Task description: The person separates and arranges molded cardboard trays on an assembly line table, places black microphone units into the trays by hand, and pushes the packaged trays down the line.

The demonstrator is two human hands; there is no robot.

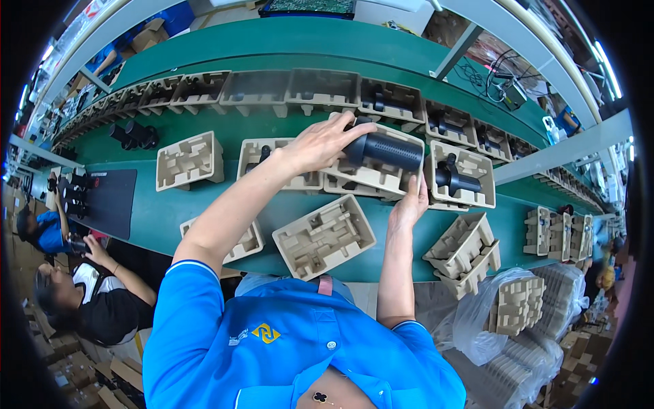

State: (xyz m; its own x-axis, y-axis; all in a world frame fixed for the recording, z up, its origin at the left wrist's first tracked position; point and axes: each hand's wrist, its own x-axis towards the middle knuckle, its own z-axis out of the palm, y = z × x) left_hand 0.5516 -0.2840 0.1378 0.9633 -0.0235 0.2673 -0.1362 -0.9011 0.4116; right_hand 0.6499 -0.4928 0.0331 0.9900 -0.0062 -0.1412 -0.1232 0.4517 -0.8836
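Observation:
A black cylinder with a perforated side [395, 153], which looks like a microphone, lies over a tan moulded-pulp tray [381, 178]. My left hand [325, 142] reaches across from the left, its fingers closed round the microphone's left end. At the tray's near right corner, my right hand [413, 199] grips the rim, thumb up along the wall. Just right of it, a second pulp tray [485, 196] holds another black microphone [458, 180]. Partly under my left forearm sits one more tray [310, 181] with a black part inside.
A long row of filled trays [323, 91] runs along the green bench [259, 48]. Pulp trays lie nearer me, one flat [323, 237] and some stacked [463, 249]. Black microphones stand at left [139, 135]. A metal post [565, 146] slants in at right. A co-worker [102, 293] sits at left.

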